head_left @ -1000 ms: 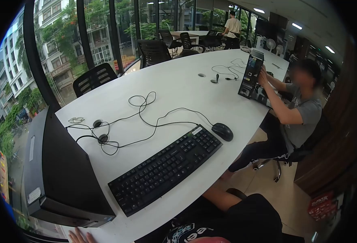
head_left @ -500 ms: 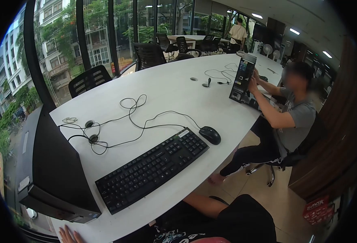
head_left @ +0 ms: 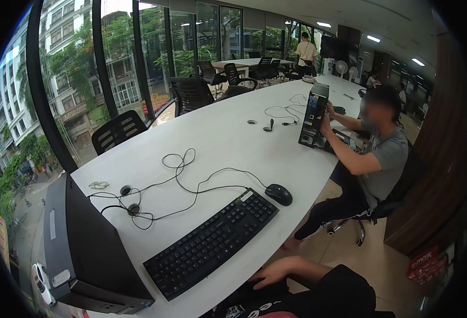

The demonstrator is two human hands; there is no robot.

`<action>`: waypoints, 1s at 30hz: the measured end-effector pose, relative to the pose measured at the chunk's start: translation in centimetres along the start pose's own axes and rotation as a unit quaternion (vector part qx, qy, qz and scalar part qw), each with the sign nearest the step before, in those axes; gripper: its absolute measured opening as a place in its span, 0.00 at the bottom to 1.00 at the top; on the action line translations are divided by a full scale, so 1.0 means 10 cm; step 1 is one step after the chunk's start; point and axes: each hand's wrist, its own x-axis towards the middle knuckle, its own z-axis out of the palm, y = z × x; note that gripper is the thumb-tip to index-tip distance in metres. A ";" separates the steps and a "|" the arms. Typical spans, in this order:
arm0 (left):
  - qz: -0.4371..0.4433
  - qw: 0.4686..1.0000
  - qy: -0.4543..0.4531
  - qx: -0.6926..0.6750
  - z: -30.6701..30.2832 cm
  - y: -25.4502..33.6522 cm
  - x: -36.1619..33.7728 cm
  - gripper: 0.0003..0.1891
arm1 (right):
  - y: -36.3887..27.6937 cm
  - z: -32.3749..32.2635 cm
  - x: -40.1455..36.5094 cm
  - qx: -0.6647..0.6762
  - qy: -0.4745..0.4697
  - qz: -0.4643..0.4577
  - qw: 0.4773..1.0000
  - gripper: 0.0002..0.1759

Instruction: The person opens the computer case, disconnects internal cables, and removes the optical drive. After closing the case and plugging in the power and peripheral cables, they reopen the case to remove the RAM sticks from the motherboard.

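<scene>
Resting right hand (head_left: 272,274) open, empty, on lap below table (head_left: 233,122) edge near keyboard (head_left: 212,241); left hand out of view.

The person's right hand (head_left: 272,274) lies on a dark-clothed lap just below the desk (head_left: 233,127) edge, fingers loosely spread, holding nothing. Nearest to it on the white desk is a black keyboard (head_left: 212,243), set at a slant, with a black mouse (head_left: 279,194) just beside its far end. Tangled black cables (head_left: 180,175) trail across the top near a black computer case (head_left: 85,249) lying on its side at the left corner. Further along, a seated co-worker (head_left: 381,159) has hands on an upright tower (head_left: 314,115).
</scene>
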 end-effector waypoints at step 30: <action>0.337 0.919 0.175 0.106 0.76 0.57 0.89 0.29 | -2.03 -2.41 4.98 0.477 -0.086 -0.291 0.825 0.55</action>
